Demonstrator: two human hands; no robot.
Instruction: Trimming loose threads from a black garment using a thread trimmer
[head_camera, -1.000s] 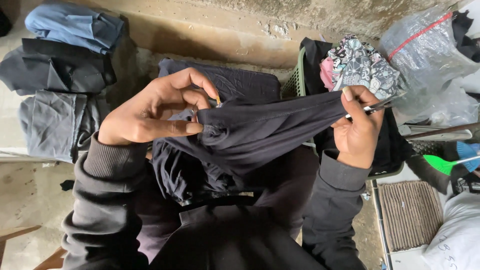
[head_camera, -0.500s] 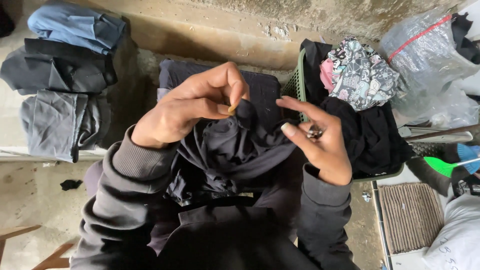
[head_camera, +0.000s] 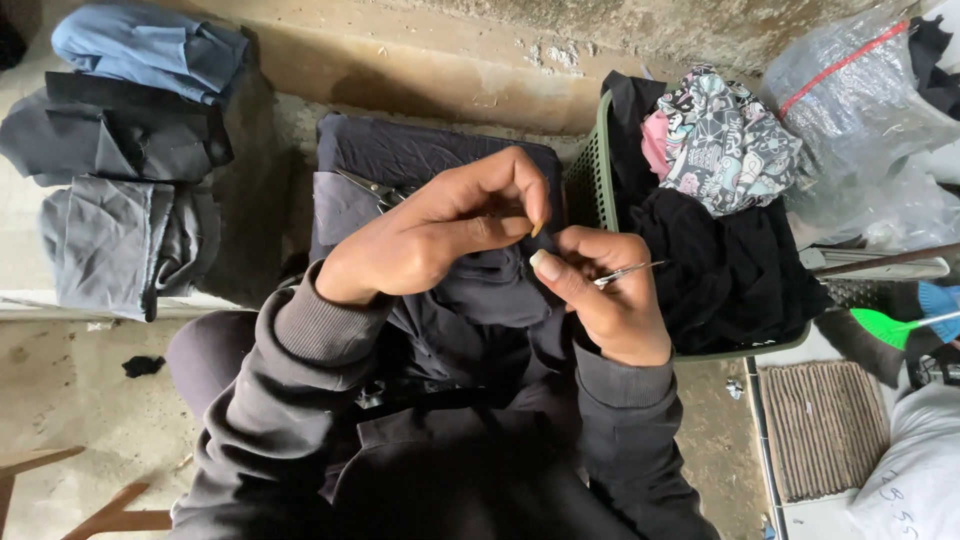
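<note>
The left hand (head_camera: 430, 235) is raised over the lap, and its fingers (head_camera: 520, 205) are pinched together on a fold of the dark garment (head_camera: 490, 290) — the cloth is bunched between both hands and hangs down onto the knees. The right hand (head_camera: 605, 295) is just beside the left one, nearly touching it at the thumbs. Its fingers are closed around small metal snips (head_camera: 625, 272), whose thin point sticks out to the right. Behind the hands a second pair of scissors (head_camera: 375, 188) lies on a folded dark cloth (head_camera: 400, 160). To the right stands a green basket (head_camera: 590, 180) with black clothes and a patterned fabric (head_camera: 725, 140) — to the left, folded grey and blue garments (head_camera: 120, 130) are stacked.
</note>
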